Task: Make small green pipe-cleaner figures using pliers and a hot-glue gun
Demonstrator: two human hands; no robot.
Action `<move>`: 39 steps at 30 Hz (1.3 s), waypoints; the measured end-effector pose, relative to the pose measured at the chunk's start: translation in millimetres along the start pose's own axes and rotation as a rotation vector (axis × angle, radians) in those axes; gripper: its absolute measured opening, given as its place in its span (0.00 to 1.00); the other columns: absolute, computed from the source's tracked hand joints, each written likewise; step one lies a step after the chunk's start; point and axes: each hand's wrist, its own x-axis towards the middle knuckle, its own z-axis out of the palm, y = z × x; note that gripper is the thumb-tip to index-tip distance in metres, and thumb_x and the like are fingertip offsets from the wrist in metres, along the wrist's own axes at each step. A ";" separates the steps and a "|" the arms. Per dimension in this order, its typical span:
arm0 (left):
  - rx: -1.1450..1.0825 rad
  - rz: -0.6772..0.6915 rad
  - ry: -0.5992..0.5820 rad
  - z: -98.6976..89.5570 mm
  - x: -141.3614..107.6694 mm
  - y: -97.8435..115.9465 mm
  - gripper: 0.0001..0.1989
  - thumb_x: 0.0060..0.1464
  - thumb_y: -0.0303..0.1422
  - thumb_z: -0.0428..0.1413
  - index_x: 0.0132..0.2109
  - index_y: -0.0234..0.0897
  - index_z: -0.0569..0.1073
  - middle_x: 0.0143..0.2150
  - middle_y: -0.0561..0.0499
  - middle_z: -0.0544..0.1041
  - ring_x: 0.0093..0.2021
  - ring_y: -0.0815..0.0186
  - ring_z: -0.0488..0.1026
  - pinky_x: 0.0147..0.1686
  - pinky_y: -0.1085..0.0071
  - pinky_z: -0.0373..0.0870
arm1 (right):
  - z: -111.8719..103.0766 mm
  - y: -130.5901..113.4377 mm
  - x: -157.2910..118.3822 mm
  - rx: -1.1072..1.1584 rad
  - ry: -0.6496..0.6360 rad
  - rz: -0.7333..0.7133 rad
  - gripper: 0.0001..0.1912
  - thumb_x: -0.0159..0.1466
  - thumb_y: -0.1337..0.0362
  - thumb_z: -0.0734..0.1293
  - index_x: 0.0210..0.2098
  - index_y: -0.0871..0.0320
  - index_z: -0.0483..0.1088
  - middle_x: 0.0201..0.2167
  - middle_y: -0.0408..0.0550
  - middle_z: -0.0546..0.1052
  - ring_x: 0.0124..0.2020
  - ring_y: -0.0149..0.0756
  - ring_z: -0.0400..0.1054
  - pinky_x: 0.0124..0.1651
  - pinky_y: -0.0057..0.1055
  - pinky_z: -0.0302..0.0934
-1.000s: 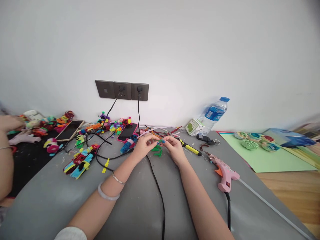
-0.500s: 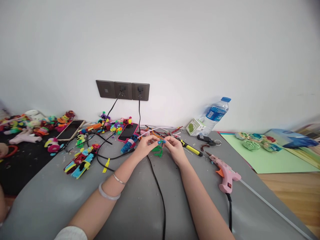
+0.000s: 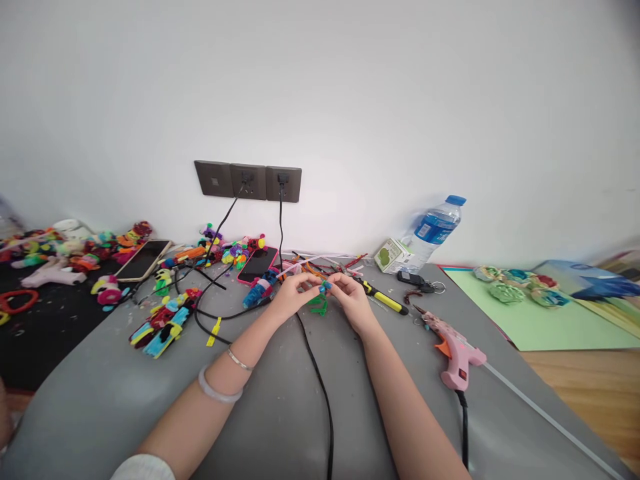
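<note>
My left hand (image 3: 291, 295) and my right hand (image 3: 352, 297) meet over the grey table (image 3: 280, 413), fingertips pinched together on a small blue pipe-cleaner piece (image 3: 325, 287). A green pipe-cleaner shape (image 3: 319, 307) lies on the table just under the fingers. A bundle of coloured pipe cleaners (image 3: 320, 265) is spread right behind my hands. My left wrist carries two bangles.
A pink glue gun (image 3: 454, 348) with black cord lies right of my arm. A yellow-handled tool (image 3: 384, 301), keys (image 3: 419, 281), a small box (image 3: 391, 254) and a water bottle (image 3: 433, 229) stand behind. Two phones (image 3: 256, 264), cables and colourful craft pieces (image 3: 163, 326) crowd the left; green paper (image 3: 540, 320) lies right.
My fingertips have drawn closer around the blue piece. The other person's arm at the far left has pulled out of view. The view has shifted slightly.
</note>
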 end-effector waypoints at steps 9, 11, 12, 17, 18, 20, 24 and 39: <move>-0.120 -0.069 0.042 2.2 -2.5 7.4 0.12 0.53 0.41 0.58 0.36 0.35 0.73 0.31 0.52 0.71 0.27 0.70 0.66 0.25 0.75 0.62 | 1.5 -2.2 -1.5 -0.009 -0.036 -0.002 0.18 0.56 0.48 0.72 0.31 0.56 0.70 0.27 0.42 0.70 0.28 0.32 0.64 0.35 0.30 0.62; -0.138 -0.093 0.047 2.3 -2.9 7.8 0.12 0.54 0.40 0.58 0.37 0.35 0.73 0.31 0.53 0.71 0.26 0.71 0.66 0.24 0.76 0.62 | 1.2 -1.4 -1.4 -0.007 -0.037 -0.005 0.18 0.57 0.48 0.72 0.31 0.55 0.70 0.27 0.42 0.70 0.28 0.32 0.64 0.35 0.30 0.62; -0.134 -0.091 0.043 2.2 -2.8 7.6 0.12 0.54 0.40 0.58 0.37 0.35 0.73 0.32 0.52 0.72 0.27 0.71 0.67 0.25 0.75 0.63 | 1.0 -0.8 -1.2 -0.003 -0.036 -0.007 0.17 0.57 0.48 0.72 0.31 0.55 0.70 0.27 0.42 0.70 0.28 0.32 0.64 0.35 0.30 0.61; -0.068 -0.013 0.016 0.5 -0.1 2.5 0.13 0.52 0.38 0.61 0.41 0.34 0.76 0.39 0.46 0.78 0.37 0.64 0.73 0.36 0.71 0.69 | -0.9 2.1 0.0 0.014 0.018 -0.033 0.16 0.58 0.50 0.72 0.31 0.55 0.70 0.28 0.42 0.70 0.29 0.32 0.64 0.36 0.30 0.61; -0.058 -0.010 0.020 0.2 0.3 1.5 0.12 0.52 0.38 0.61 0.40 0.34 0.77 0.39 0.46 0.78 0.38 0.63 0.73 0.37 0.70 0.69 | -1.2 2.5 0.3 0.016 0.028 -0.038 0.16 0.58 0.50 0.72 0.31 0.55 0.70 0.28 0.42 0.70 0.29 0.32 0.64 0.36 0.30 0.61; -0.057 -0.023 0.034 -0.1 0.5 0.8 0.12 0.51 0.38 0.61 0.39 0.34 0.77 0.37 0.47 0.78 0.36 0.64 0.73 0.35 0.70 0.68 | -1.4 2.8 0.5 0.017 0.034 -0.042 0.16 0.58 0.50 0.72 0.30 0.55 0.70 0.28 0.42 0.70 0.29 0.32 0.64 0.36 0.30 0.61; -0.119 -0.058 0.051 0.8 -1.2 4.6 0.11 0.52 0.38 0.60 0.37 0.34 0.76 0.33 0.51 0.74 0.28 0.70 0.68 0.27 0.74 0.64 | -1.3 1.7 0.0 0.015 0.020 -0.036 0.15 0.57 0.50 0.72 0.31 0.55 0.70 0.29 0.42 0.70 0.29 0.32 0.65 0.36 0.30 0.62; -0.107 -0.160 0.118 0.3 2.7 -3.0 0.13 0.49 0.39 0.60 0.36 0.33 0.76 0.24 0.54 0.69 0.22 0.72 0.62 0.20 0.76 0.56 | -8.6 -38.3 -20.8 -0.144 0.213 0.002 0.19 0.57 0.46 0.68 0.34 0.55 0.67 0.21 0.39 0.67 0.22 0.30 0.60 0.27 0.28 0.57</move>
